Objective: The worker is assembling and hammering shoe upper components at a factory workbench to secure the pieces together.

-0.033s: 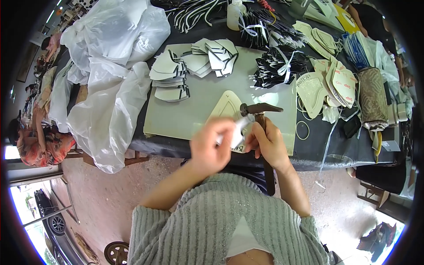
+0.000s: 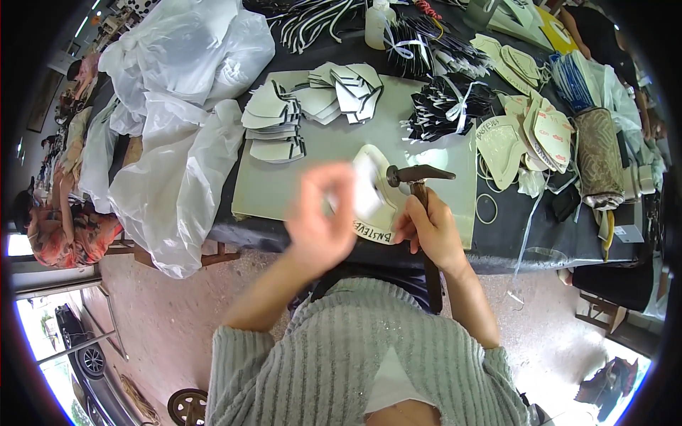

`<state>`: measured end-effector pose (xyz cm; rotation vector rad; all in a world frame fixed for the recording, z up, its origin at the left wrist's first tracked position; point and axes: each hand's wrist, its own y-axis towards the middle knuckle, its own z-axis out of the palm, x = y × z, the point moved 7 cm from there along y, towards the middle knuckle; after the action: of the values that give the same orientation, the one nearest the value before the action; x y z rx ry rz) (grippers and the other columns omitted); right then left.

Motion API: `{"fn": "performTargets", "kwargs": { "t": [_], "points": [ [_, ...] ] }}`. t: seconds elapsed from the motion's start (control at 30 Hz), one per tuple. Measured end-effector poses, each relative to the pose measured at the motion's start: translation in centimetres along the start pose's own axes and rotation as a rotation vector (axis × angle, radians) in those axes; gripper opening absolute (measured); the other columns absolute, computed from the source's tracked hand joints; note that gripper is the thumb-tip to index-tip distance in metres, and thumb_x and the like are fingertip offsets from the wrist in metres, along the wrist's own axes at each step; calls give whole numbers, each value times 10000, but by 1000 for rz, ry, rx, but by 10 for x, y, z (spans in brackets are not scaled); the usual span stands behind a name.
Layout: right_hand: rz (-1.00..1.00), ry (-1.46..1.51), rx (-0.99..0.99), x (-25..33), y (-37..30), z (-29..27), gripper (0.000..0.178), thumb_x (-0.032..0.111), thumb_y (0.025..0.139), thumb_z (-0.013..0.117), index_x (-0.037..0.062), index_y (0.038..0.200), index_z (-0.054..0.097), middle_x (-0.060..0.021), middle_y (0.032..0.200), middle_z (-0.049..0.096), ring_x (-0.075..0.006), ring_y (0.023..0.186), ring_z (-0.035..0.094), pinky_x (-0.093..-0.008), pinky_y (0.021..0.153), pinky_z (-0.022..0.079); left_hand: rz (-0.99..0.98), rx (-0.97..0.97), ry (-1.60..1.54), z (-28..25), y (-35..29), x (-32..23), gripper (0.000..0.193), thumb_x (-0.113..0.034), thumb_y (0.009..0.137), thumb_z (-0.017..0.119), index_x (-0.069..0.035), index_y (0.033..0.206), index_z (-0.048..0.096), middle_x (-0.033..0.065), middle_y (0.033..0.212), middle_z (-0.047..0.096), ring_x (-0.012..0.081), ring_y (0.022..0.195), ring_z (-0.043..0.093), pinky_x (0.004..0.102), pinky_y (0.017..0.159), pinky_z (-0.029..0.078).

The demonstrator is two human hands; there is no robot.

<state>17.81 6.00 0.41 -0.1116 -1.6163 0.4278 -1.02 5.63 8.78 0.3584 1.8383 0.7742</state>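
My right hand (image 2: 432,226) is closed around a hammer (image 2: 424,175), its dark metal head up and its wooden handle pointing down towards my lap. My left hand (image 2: 321,216), smeared by motion, has thumb and fingers pinched on a small white piece (image 2: 366,186), which is also blurred. Under that piece, a cream card template (image 2: 374,232) with a curved outline and handwriting lies on the pale work board (image 2: 273,192). Further back on the board are white cut pieces with black edges (image 2: 272,124) in a fanned stack and a second pile of similar pieces (image 2: 349,92).
White plastic bags (image 2: 174,170) cover the table's left side. Tied bundles of black-and-white pieces (image 2: 451,106) sit at the back right, near more templates (image 2: 499,153). A plastic bottle (image 2: 379,27) stands behind. To the far right lies a patterned roll (image 2: 600,156).
My left hand has moved left and slightly away from me with the white piece, uncovering more of the template's lettering. The right hand and hammer have stayed in place.
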Motion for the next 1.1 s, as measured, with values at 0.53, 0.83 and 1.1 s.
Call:
{"fn": "performTargets", "kwargs": {
  "t": [0.53, 0.83, 1.1],
  "points": [
    [-85, -49, -74, 0, -4, -4, 279, 228, 1040, 466, -35, 946, 486, -102, 731, 640, -153, 549, 662, -239, 374, 432, -274, -40, 383, -74, 75, 187, 398, -222, 919, 658, -20, 1257, 598, 193, 1189, 660, 341, 1117, 628, 389, 966, 474],
    [-78, -80, -146, -2, -2, -1, 302, 235, 1024, 486, -51, 928, 501, -109, 719, 650, -162, 536, 665, -261, 370, 438, 65, -168, 617, -88, 98, 141, 415, -202, 894, 676, -9, 1241, 556, 184, 1168, 643, 366, 1068, 611, 437, 918, 483],
    [-37, -60, -181, -2, -2, 0, 299, 270, 1034, 481, -4, 918, 503, -74, 699, 630, -148, 490, 629, -244, 350, 406, -47, 617, 755, -4, 158, 142, 271, -234, 884, 677, -55, 1086, 656, 142, 1028, 713, 323, 990, 668, 435, 849, 526]
  ]
}}
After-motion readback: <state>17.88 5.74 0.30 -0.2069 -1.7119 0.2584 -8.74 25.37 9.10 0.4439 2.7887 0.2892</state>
